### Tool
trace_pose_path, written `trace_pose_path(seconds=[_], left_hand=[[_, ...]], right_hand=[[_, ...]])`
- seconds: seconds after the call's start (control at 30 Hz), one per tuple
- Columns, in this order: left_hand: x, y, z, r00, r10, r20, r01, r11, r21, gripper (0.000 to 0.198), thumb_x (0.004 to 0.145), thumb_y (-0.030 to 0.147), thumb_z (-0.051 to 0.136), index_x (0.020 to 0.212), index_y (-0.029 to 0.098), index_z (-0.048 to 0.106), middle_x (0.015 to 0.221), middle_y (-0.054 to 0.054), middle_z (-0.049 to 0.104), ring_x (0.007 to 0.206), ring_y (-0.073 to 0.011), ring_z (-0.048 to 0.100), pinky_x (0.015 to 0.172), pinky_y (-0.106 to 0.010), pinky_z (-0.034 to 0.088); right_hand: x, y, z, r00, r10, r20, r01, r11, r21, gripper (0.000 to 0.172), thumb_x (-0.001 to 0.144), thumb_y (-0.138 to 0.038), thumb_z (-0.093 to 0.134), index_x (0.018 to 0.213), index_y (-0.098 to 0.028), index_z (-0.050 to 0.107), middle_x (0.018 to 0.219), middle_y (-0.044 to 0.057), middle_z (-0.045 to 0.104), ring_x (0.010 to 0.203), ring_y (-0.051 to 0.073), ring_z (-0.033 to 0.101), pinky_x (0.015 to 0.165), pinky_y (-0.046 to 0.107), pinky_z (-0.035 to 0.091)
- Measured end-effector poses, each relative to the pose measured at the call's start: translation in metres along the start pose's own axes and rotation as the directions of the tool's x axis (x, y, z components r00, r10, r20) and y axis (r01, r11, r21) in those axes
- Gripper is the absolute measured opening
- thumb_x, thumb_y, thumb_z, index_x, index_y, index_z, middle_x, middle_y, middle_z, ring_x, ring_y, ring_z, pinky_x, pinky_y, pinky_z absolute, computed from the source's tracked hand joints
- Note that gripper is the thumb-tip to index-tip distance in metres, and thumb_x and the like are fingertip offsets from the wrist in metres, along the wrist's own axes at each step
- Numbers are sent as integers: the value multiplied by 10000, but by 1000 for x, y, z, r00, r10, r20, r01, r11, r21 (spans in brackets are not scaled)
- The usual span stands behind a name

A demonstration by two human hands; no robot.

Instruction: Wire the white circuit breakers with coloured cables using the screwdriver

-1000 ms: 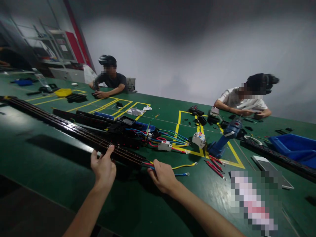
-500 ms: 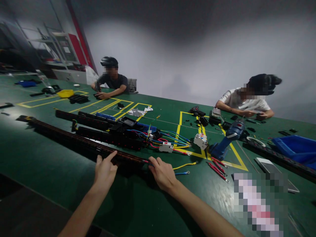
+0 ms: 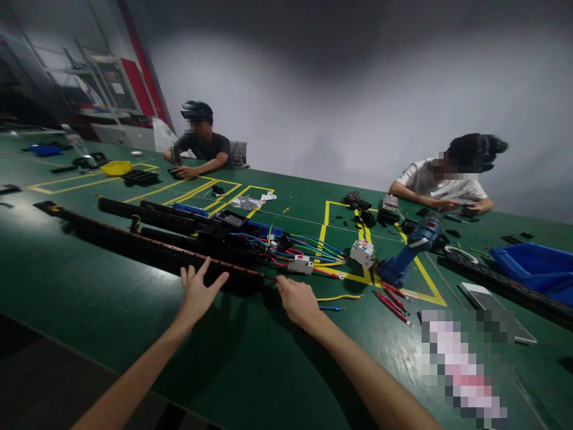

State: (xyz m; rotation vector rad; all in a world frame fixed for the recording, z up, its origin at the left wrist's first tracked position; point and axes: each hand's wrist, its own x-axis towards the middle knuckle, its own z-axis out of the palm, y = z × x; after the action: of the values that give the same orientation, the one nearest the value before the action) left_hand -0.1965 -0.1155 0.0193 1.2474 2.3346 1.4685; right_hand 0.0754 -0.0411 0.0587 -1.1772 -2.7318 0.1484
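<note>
A long black rail (image 3: 147, 248) with a copper-coloured strip along its top edge lies slantwise on the green table. My left hand (image 3: 199, 294) is open on its near side, fingers spread and touching the rail close to its right end. Just beyond that end, my right hand (image 3: 298, 300) is closed in a pinch on wires. A yellow wire (image 3: 338, 298) and a blue wire (image 3: 330, 308) stick out past it to the right; the fingers hide their other ends. Behind the rail lie more black rails (image 3: 154, 216) and a bundle of coloured wires (image 3: 316, 246) with a white circuit breaker (image 3: 301, 264).
A blue cordless drill (image 3: 412, 251) stands right of another breaker (image 3: 362, 254), with red wires (image 3: 394, 306) before it. Farther right are a white-edged tablet-like panel (image 3: 496, 313) and a blue bin (image 3: 532, 269). Two people (image 3: 203, 146) sit across the table.
My right hand has shifted right, off the rail's end, and the yellow and blue wires have moved right with it. My left hand's fingers have spread wider; the rail has rolled, showing more copper.
</note>
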Motion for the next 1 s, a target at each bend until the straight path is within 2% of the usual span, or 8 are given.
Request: trace_pose_path(seconds=[0.23,0.33,0.43,0.5,0.63,0.73,0.87,1.0], left_hand=[[3,1,-2,971,214,106,-239,877,417,560,845,522,552,1315,218,550,1560,-189,126,1442,-445,-70,1102,-657,119],[15,3,-8,920,368,135,-382,768,513,473,848,501,552,1210,204,619,1526,-165,246,1456,-398,23,1137,-618,16],[36,-2,-13,849,438,297,-529,700,480,453,858,522,520,1173,208,607,1330,-147,519,1378,-342,307,1149,-585,-36],[52,-10,-15,813,451,368,-580,685,441,475,839,562,522,1134,199,601,1203,-139,603,1244,-320,464,1159,-552,16],[73,-23,-14,777,453,436,-620,671,407,502,792,620,542,1042,190,608,1078,-131,630,1116,-320,528,1107,-497,210],[74,-25,-13,808,413,420,-579,685,442,472,802,614,532,1024,205,612,1062,-119,623,1131,-317,501,1104,-511,188],[64,-22,-12,905,311,291,-424,720,550,472,806,611,534,1057,222,626,1225,-149,531,1257,-351,383,1101,-631,15],[61,-23,-12,946,209,249,-316,769,555,536,794,633,529,1113,211,612,1363,-183,394,1324,-399,287,1044,-719,96]], right_hand=[[12,5,-1,1000,28,14,-27,999,-26,313,1024,-406,285,1146,-240,521,944,58,673,774,191,652,636,271,413],[5,9,-3,1000,12,-1,-12,999,-43,313,1014,-399,329,1182,-219,521,1051,94,632,884,200,622,690,286,417],[-10,20,-4,999,-13,-43,10,998,-63,307,1000,-372,377,1215,-209,523,1081,101,601,964,210,567,751,301,401],[-20,31,-4,996,-25,-88,18,996,-82,310,987,-372,408,1212,-203,539,1054,95,595,953,209,542,780,311,383],[-33,50,-2,990,-20,-138,9,997,-83,292,956,-402,472,1119,-191,592,1007,82,589,931,206,517,796,320,354],[-34,56,0,989,-2,-145,-9,997,-75,269,949,-409,478,1012,-186,614,995,82,586,919,205,512,785,322,344],[-31,59,1,987,-2,-162,-4,999,-38,246,937,-392,481,979,-186,610,977,74,581,901,197,504,781,312,343],[-32,68,-2,985,-13,-172,14,1000,2,187,879,-327,527,970,-181,601,950,62,571,879,188,489,793,296,342]])
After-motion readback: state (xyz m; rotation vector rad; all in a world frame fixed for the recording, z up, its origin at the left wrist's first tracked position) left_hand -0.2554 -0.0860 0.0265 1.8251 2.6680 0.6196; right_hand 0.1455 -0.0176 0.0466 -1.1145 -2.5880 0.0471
